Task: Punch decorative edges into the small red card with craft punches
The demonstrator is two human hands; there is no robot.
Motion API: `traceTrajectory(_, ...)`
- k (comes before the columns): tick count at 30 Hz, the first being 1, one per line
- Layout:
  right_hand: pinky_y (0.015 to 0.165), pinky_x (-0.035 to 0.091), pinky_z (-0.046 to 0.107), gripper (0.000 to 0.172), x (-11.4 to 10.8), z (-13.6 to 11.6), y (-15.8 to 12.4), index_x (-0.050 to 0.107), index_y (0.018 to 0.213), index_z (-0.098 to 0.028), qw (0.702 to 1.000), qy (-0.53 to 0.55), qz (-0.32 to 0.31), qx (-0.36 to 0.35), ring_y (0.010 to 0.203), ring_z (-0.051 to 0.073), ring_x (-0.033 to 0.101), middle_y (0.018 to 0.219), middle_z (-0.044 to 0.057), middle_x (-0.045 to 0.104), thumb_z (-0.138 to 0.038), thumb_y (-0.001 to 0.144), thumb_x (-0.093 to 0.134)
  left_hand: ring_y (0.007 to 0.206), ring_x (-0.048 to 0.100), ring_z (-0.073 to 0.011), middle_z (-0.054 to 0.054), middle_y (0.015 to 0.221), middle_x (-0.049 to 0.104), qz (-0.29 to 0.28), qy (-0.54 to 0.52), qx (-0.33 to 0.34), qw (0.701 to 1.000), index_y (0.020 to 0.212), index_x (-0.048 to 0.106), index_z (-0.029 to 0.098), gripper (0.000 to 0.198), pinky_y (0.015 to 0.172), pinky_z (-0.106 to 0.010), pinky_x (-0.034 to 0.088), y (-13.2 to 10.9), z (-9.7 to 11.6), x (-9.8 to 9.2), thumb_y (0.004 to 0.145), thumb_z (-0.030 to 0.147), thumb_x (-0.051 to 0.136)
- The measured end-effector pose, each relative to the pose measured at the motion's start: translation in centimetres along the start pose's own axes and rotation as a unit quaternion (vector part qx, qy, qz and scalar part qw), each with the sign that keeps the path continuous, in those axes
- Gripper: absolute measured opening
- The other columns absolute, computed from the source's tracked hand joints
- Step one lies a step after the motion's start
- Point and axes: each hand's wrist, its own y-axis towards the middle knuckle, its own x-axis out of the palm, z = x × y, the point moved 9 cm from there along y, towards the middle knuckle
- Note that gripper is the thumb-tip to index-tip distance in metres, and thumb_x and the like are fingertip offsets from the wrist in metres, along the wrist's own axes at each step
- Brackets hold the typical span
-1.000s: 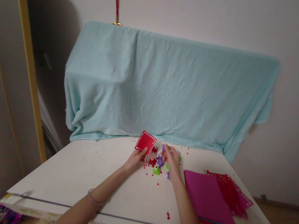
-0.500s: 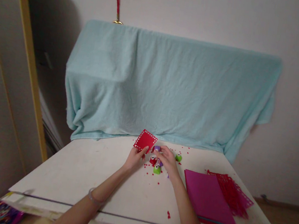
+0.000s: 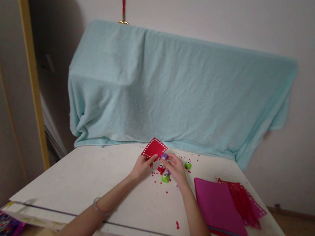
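Note:
My left hand pinches the lower corner of a red square paper with small holes along its edges, held up over the table. My right hand is closed on a small purple punch beside the paper's right side. Just below and between the hands stand a red punch and a green punch, each with a round eye-like spot. Another green punch lies to the right of my right hand. Tiny red paper bits are scattered around them.
A stack of magenta and red paper sheets lies at the right of the white table. Red punched strips are heaped beside it. A pale blue cloth hangs behind the table. A yellow-edged panel stands at the left.
The red paper has shifted slightly to the right, closer to the purple punch. Both hands keep their hold and have barely moved.

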Motion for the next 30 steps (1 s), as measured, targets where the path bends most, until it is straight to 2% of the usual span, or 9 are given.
traceTrajectory(8, 0.05, 0.046, 0.022, 0.034, 0.1, -0.4, -0.2, 0.066, 0.09, -0.02, 1.0, -0.005, -0.005, -0.003, 0.062, 0.014, 0.062, 0.083, 0.003, 0.068, -0.039, 0.064, 0.079, 0.047, 0.047, -0.0115, 0.0, 0.05, 0.054, -0.003, -0.003, -0.006, 1.0, 0.057, 0.058, 0.015, 0.041, 0.049, -0.022, 0.036, 0.1, -0.4, 0.2, 0.077, 0.051, 0.064)
traceTrajectory(14, 0.045, 0.044, 0.021, 0.036, 0.1, 0.3, 0.0, 0.067, 0.089, -0.02, 1.0, -0.007, -0.005, 0.009, 0.053, 0.013, 0.059, 0.078, 0.002, 0.068, -0.042, 0.063, 0.079, 0.049, 0.046, -0.0116, -0.001, 0.052, 0.055, -0.003, 0.009, -0.024, 1.0, 0.058, 0.06, 0.015, 0.041, 0.048, -0.022, 0.033, 0.0, -1.0, 0.3, 0.074, 0.052, 0.066)
traceTrajectory(23, 0.053, 0.051, 0.026, 0.036, 0.5, 0.5, 0.0, 0.064, 0.089, -0.02, 0.999, 0.024, -0.021, 0.016, 0.056, 0.016, 0.063, 0.075, 0.002, 0.068, -0.042, 0.065, 0.079, 0.048, 0.045, -0.0111, 0.0, 0.05, 0.053, 0.002, 0.025, -0.011, 1.0, 0.057, 0.06, 0.014, 0.04, 0.049, -0.022, 0.034, -0.3, -0.6, 0.3, 0.077, 0.049, 0.065)
traceTrajectory(30, 0.054, 0.049, 0.025, 0.033, 0.6, 0.3, -0.2, 0.063, 0.086, -0.019, 0.998, 0.049, -0.018, 0.023, 0.056, 0.015, 0.062, 0.071, 0.001, 0.068, -0.043, 0.068, 0.077, 0.046, 0.043, -0.0105, 0.001, 0.048, 0.051, -0.013, 0.04, -0.006, 0.999, 0.057, 0.058, 0.014, 0.042, 0.048, -0.022, 0.032, -0.5, -0.2, 0.6, 0.08, 0.049, 0.061)
